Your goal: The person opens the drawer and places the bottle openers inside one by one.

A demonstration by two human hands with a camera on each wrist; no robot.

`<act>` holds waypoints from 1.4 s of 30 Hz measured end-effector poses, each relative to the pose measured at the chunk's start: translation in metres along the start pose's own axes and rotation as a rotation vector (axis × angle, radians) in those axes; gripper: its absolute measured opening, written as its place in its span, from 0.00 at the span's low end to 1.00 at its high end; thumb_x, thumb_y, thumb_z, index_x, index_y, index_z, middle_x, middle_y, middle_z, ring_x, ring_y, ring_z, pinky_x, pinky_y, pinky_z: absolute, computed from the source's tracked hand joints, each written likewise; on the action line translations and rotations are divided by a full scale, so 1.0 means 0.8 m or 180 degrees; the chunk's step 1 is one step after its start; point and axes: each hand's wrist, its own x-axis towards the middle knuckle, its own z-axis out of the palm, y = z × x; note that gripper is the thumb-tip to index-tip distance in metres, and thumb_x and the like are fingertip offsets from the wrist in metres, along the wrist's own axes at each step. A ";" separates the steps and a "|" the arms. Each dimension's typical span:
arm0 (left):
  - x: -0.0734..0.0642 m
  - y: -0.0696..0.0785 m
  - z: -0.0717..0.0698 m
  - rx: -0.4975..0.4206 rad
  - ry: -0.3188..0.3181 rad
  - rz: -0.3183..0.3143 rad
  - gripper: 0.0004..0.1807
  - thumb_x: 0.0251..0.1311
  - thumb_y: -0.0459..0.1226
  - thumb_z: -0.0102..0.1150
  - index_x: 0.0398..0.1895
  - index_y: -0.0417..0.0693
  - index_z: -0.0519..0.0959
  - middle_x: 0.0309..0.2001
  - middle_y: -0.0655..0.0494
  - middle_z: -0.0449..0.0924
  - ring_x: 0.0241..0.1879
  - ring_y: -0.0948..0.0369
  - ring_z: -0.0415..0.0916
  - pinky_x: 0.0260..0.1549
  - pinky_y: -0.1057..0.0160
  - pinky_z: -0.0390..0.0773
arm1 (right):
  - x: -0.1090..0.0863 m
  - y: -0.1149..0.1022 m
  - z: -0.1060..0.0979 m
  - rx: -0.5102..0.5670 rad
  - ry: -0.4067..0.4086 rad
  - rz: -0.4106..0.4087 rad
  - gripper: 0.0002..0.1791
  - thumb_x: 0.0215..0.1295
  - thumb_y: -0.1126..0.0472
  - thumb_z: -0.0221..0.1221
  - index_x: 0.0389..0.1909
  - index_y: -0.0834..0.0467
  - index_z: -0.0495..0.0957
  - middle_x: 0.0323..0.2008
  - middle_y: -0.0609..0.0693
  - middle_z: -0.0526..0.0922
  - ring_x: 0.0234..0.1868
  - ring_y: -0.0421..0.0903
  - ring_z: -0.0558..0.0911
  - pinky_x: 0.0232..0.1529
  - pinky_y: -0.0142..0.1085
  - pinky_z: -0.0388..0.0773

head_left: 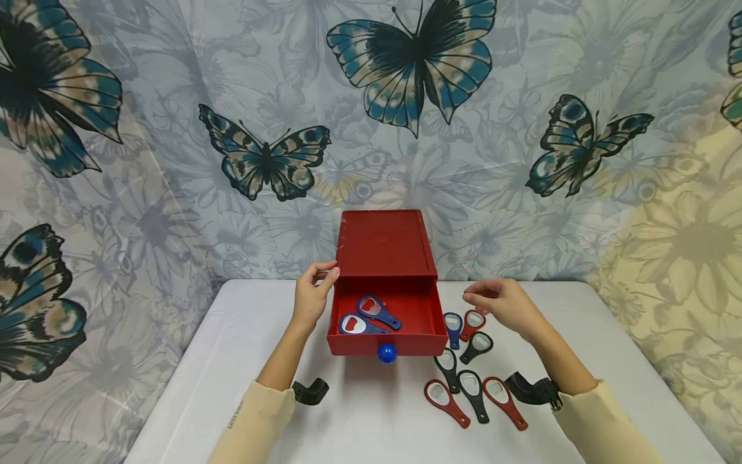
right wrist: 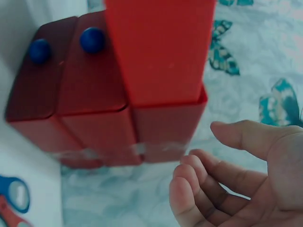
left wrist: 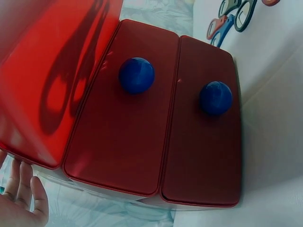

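Observation:
A red cabinet [head_left: 385,243] has its top drawer [head_left: 414,343] pulled out, with a blue knob [head_left: 386,352] on the front. Two blue bottle openers [head_left: 379,312] lie inside that drawer, one partly over the other. My left hand [head_left: 312,296] touches the cabinet's left side, its fingers fairly straight in the left wrist view. To the right of the cabinet, my right hand [head_left: 504,306] hovers over the table with loosely bent fingers and nothing in them. Below it lie a red bottle opener [head_left: 472,323], a blue bottle opener [head_left: 453,330] and a black bottle opener [head_left: 477,347].
More red and black bottle openers [head_left: 474,394] are spread over the white table [head_left: 255,335] at the front right. Two lower drawers [left wrist: 201,156] with blue knobs are closed. Behind the table hangs a butterfly-patterned cloth [head_left: 382,167]. A black camera mount [head_left: 530,390] sits at the right wrist.

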 end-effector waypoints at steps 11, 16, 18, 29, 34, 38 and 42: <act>-0.002 0.001 0.002 0.0035 0.0057 -0.0006 0.14 0.64 0.36 0.61 0.49 0.36 0.80 0.46 0.43 0.83 0.37 0.69 0.75 0.36 0.73 0.76 | -0.031 0.062 0.021 -0.0143 0.0047 0.0339 0.19 0.64 0.55 0.63 0.45 0.67 0.81 0.31 0.51 0.85 0.29 0.42 0.77 0.27 0.33 0.73; -0.001 0.000 0.003 0.0013 0.0035 0.0024 0.14 0.64 0.36 0.61 0.49 0.36 0.80 0.48 0.42 0.83 0.37 0.69 0.75 0.37 0.73 0.76 | -0.052 0.089 0.031 -0.0156 0.0037 0.0550 0.18 0.64 0.55 0.63 0.43 0.67 0.81 0.30 0.52 0.84 0.28 0.42 0.76 0.26 0.33 0.73; -0.001 0.000 0.003 0.0003 0.0025 0.0038 0.15 0.64 0.36 0.61 0.50 0.36 0.80 0.48 0.41 0.82 0.37 0.69 0.75 0.37 0.73 0.76 | -0.060 0.099 0.035 -0.0150 0.0040 0.0635 0.18 0.63 0.55 0.64 0.43 0.68 0.81 0.29 0.52 0.84 0.28 0.42 0.76 0.26 0.33 0.73; 0.001 0.001 0.003 0.0036 0.0047 0.0060 0.14 0.64 0.36 0.61 0.49 0.37 0.80 0.47 0.41 0.83 0.37 0.69 0.76 0.37 0.71 0.77 | -0.094 0.131 0.068 -0.0832 0.0033 0.0951 0.22 0.53 0.57 0.68 0.42 0.72 0.80 0.26 0.49 0.78 0.29 0.44 0.73 0.29 0.37 0.71; 0.000 0.000 0.002 0.0024 0.0045 0.0057 0.14 0.64 0.36 0.61 0.49 0.37 0.80 0.46 0.41 0.83 0.36 0.69 0.75 0.37 0.73 0.76 | -0.108 0.141 0.079 -0.1102 -0.0055 0.0991 0.25 0.47 0.56 0.72 0.39 0.71 0.80 0.25 0.50 0.78 0.29 0.46 0.74 0.32 0.41 0.74; -0.001 0.000 0.002 0.0001 0.0048 0.0038 0.14 0.64 0.35 0.60 0.49 0.37 0.80 0.47 0.40 0.82 0.36 0.69 0.75 0.36 0.73 0.76 | -0.114 0.147 0.086 -0.1132 -0.0134 0.1045 0.25 0.45 0.57 0.73 0.37 0.72 0.79 0.22 0.49 0.76 0.27 0.45 0.73 0.29 0.39 0.72; -0.001 0.001 0.002 -0.0006 0.0033 0.0026 0.14 0.64 0.36 0.60 0.50 0.37 0.80 0.47 0.39 0.82 0.36 0.68 0.75 0.36 0.73 0.76 | -0.117 0.147 0.092 -0.1174 -0.0128 0.1142 0.24 0.45 0.61 0.72 0.38 0.75 0.78 0.23 0.50 0.78 0.26 0.46 0.75 0.27 0.38 0.74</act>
